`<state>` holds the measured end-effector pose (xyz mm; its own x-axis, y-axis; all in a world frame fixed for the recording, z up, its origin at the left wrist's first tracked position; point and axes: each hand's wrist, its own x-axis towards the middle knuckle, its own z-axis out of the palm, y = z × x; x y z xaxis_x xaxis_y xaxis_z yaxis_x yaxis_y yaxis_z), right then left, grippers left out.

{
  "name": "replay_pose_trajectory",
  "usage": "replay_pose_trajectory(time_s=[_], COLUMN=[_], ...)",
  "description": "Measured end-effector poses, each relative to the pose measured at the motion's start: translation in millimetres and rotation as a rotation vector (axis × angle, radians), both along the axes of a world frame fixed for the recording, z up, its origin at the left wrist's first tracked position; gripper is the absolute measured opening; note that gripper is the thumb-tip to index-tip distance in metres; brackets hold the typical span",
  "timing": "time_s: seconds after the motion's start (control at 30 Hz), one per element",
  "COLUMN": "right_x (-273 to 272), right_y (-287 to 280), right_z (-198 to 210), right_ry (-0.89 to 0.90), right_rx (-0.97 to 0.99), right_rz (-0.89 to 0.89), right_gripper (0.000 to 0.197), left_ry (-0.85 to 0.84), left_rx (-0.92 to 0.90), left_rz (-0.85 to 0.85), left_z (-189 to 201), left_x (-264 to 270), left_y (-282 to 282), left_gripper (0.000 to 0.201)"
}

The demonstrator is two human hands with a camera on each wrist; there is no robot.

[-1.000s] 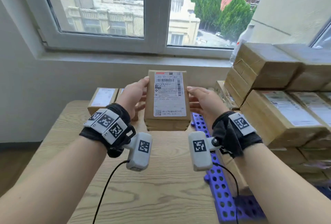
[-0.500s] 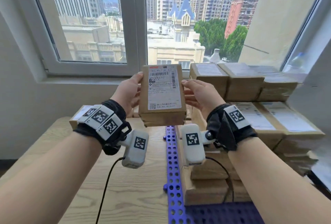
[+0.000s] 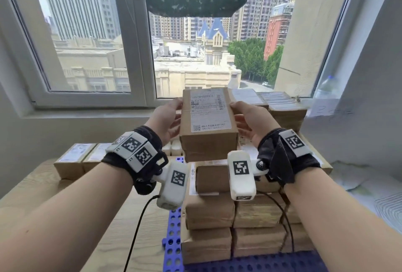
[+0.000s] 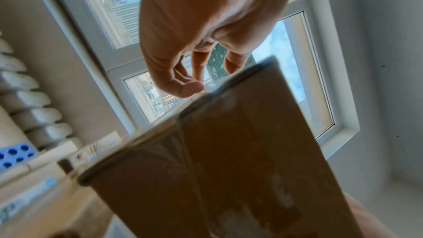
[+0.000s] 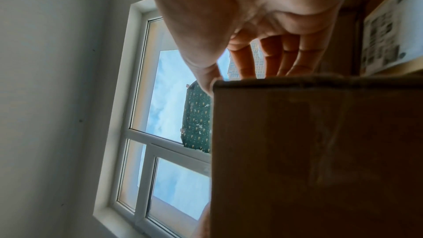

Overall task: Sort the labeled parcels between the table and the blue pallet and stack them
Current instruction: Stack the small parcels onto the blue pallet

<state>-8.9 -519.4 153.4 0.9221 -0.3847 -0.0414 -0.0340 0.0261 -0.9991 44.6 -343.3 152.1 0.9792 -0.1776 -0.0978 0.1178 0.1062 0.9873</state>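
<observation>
One parcel (image 3: 207, 124) is held up at the frame centre. Two parcels on the table (image 3: 77, 159) lie at the left. The pallet stack (image 3: 235, 217) at lower right has too many to count exactly.

Daylight is admitted through the window (image 3: 139, 39), and the head view is evenly lit, with its edges bowed. In both wrist views the parcel (image 5: 315, 156) is left backlit, dark and blurred.

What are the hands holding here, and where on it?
One labelled parcel, off the stacks: left hand on its left side, right hand on its right side.
</observation>
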Motion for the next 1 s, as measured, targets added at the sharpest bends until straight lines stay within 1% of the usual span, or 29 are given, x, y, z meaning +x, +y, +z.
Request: replay_pose_trajectory(time_s=[0.1,0.3,0.37,0.47,0.5,0.67,0.83,0.93,1.0], right_x=[-3,2,5,9,10,16,17,18,18], right_y=[-10,-19,-17,-12,-11,-8,-9,-9,-9], right_z=[-3,-9,-12,-17,-19,-21,-19,-20,-20], right_ry=[0.052,0.119,0.141,0.179,0.191,0.201,0.183,0.186,0.189], right_rx=[0.006,0.019,0.038,0.067,0.067,0.071,0.068,0.072,0.07], right_rz=[-0.046,-0.069,-0.072,-0.064,-0.065,-0.084,-0.093,-0.099,-0.104], right_gripper=[0.026,0.033,0.029,0.015,0.013,0.015,0.016,0.016,0.016], left_ry=[0.048,0.09,0.105,0.126,0.13,0.134,0.144,0.135,0.138], left_rx=[-0.005,0.018,0.022,0.028,0.026,0.011,-0.011,-0.002,0.001], left_rz=[-0.038,-0.068,-0.061,-0.033,-0.023,-0.031,-0.038,-0.046,-0.051], left_z=[-7,-14,-17,-23,-24,-25,-25,-25,-25], left_x=[2,13,15,20,21,27,29,31,32], left_y=[-13,-24,-23,-22,-21,-19,-19,-19,-20], left_gripper=[0.022,0.021,0.02,0.02,0.019,0.015,0.023,0.02,0.014])
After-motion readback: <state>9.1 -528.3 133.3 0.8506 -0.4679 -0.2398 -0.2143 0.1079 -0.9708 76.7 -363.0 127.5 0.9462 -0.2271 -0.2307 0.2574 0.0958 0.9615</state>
